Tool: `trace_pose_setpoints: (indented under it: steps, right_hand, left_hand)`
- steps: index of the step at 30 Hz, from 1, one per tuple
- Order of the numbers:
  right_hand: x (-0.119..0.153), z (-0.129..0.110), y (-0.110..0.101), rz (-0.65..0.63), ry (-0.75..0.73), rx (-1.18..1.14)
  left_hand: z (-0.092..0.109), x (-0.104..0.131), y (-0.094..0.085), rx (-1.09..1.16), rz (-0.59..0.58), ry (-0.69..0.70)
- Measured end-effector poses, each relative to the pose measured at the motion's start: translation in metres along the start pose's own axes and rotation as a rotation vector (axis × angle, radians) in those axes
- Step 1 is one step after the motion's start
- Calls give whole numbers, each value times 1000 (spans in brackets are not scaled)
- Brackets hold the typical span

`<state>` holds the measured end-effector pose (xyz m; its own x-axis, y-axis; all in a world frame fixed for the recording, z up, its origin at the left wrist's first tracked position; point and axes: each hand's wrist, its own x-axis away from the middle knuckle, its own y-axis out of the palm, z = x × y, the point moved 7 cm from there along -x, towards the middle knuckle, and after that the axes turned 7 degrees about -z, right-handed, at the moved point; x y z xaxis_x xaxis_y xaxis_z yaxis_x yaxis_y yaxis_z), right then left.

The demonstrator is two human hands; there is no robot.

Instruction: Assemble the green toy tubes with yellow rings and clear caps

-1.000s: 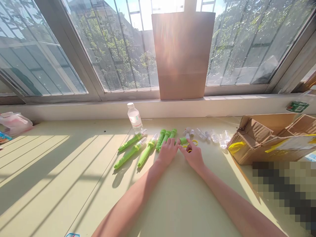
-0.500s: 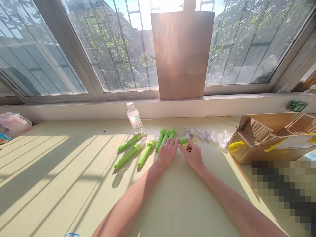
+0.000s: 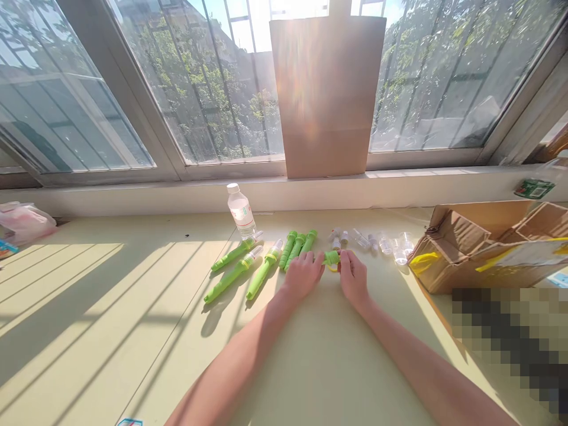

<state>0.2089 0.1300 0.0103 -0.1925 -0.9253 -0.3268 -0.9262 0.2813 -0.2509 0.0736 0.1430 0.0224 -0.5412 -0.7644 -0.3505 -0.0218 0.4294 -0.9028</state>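
Note:
A short ribbed green plastic tube [image 3: 331,257] lies crosswise between my two hands. My left hand [image 3: 305,272] is closed around its left end, hiding that part. The thumb and fingers of my right hand [image 3: 354,277] pinch together at its right end. Just below the tube, part of a yellow ring [image 3: 331,268] shows; my right hand covers the rest. Several green ribbed tubes [image 3: 298,247] lie side by side, up and left of my left hand. Farther left are long green plastic pieces with clear tips, such as the green stick [image 3: 264,272].
Small clear plastic parts [image 3: 361,239] and clear cups [image 3: 399,251] lie beyond my right hand. A cardboard box [image 3: 483,254] stands at the right. A water bottle [image 3: 242,212] stands behind the green pieces. A cardboard sheet [image 3: 328,100] leans against the window.
My right hand has shifted slightly right and its fingers have closed at the tube's end. More of the tube's ribs show, and less of the yellow rings. My left hand stays nearly in place.

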Motion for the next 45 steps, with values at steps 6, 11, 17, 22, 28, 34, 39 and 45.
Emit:
trace_pose_setpoints:
  steps: [6,11,17,22,28,34,39,45]
  right_hand:
    - [-1,3,-2,42,17,-22]
    - [2,-5,1,-10,-54,-22]
    - [3,-11,4,-27,-88,25]
    - [3,-12,5,-32,-109,50]
    - [4,-12,5,-42,-105,24]
    - [1,1,-2,31,-10,-105]
    - [-3,22,-2,70,223,-328]
    - [-4,26,5,34,289,-371]
  left_hand:
    - [0,0,-1,41,23,-2]
    - [0,2,-8,41,70,-8]
    - [0,3,-12,35,117,-10]
    - [-1,2,-9,43,101,-25]
    - [-2,2,-6,76,70,-60]
    - [-1,2,-7,89,98,-62]
    - [4,4,-7,92,103,11]
    - [11,3,-3,103,24,81]
